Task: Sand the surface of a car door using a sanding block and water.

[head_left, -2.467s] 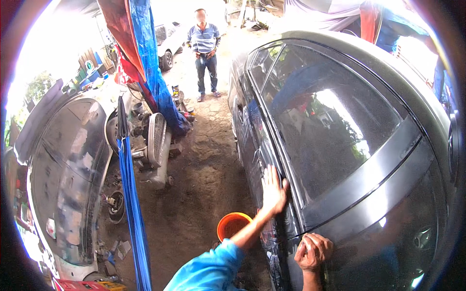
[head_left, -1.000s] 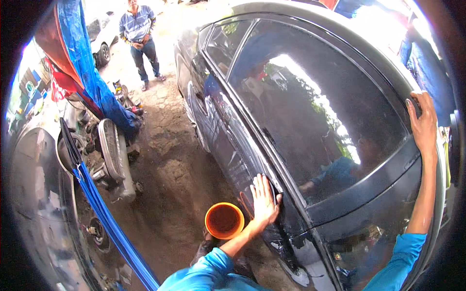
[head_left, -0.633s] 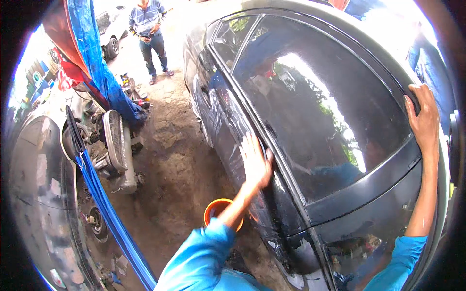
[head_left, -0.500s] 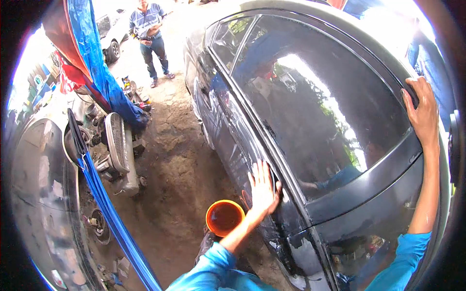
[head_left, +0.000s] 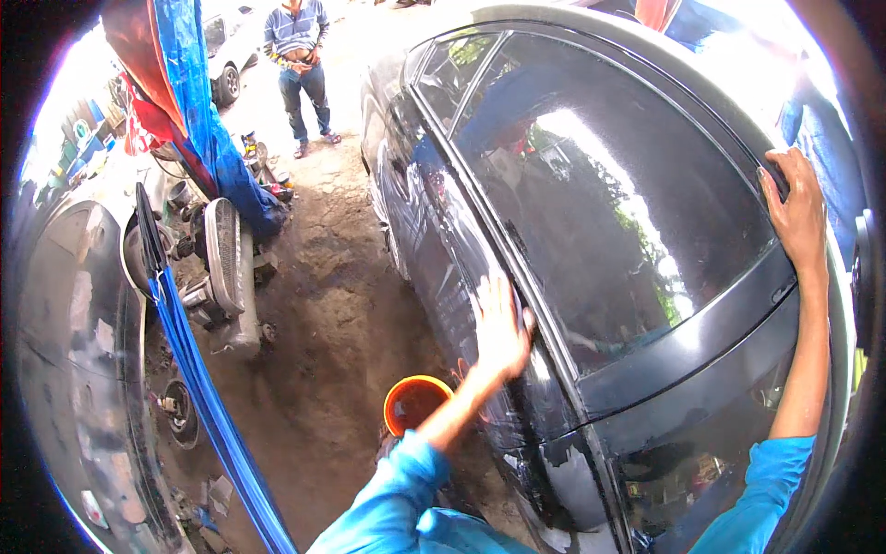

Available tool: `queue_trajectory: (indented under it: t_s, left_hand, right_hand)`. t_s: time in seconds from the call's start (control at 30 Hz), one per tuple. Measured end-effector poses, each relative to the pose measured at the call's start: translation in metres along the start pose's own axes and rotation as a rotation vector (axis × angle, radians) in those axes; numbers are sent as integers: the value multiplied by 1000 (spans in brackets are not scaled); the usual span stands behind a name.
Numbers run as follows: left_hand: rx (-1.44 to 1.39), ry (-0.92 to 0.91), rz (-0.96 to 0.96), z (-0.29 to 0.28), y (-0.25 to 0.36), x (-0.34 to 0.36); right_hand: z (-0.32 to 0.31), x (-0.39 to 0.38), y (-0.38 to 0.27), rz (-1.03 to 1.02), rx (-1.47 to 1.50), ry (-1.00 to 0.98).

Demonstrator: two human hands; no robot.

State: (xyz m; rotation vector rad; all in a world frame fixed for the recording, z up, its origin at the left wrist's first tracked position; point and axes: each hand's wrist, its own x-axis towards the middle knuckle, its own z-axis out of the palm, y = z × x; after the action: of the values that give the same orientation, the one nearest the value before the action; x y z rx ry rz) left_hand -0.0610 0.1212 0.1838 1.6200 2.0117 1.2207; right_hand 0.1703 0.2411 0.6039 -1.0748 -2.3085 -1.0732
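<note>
A dark car with a wet, shiny side fills the right half of the view. My left hand (head_left: 503, 328) lies flat on its door panel (head_left: 452, 235), just below the window trim, fingers stretched forward and thumb apart. Whether anything is under the palm is hidden. Over at the right, my right hand (head_left: 797, 208) rests on the roof edge above the side window (head_left: 609, 194), its thumb apart from the slightly bent fingers. Pale patches (head_left: 577, 485) show on the lower bodywork. An orange bucket (head_left: 395, 406) holding dark liquid stands on the ground beside my left forearm, which partly covers it.
Along the left is another worn car body (head_left: 69, 342), with a blue strap-like cloth (head_left: 208, 397) stretched beside it. Car parts (head_left: 221, 263) lie near a hanging blue tarp (head_left: 208, 120). A person (head_left: 300, 69) stands farther back on the dirt ground (head_left: 323, 258).
My left hand has slid slightly forward along the door. My right hand stays on the roof edge. The view has shifted a little, and the standing person's hands have come lower.
</note>
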Motion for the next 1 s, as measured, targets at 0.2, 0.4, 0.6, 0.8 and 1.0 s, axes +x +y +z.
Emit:
queue_trajectory:
  t_s: [0.2,0.4,0.6,0.8,1.0]
  left_hand:
    - [-56,200,-159,-12,-59,112]
    - [-143,-149,-3,-1,27,-76]
    - [55,112,-79,-19,-45,86]
    - [-139,-92,71,7,47,-92]
    - [-119,133,-40,-11,-10,22]
  right_hand:
    - [12,4,1,18,-13,-19]
    - [3,-3,8,44,-38,-67]
    - [10,6,0,7,14,-24]
    - [6,-2,10,49,-43,-87]
    - [6,3,6,-32,-47,-44]
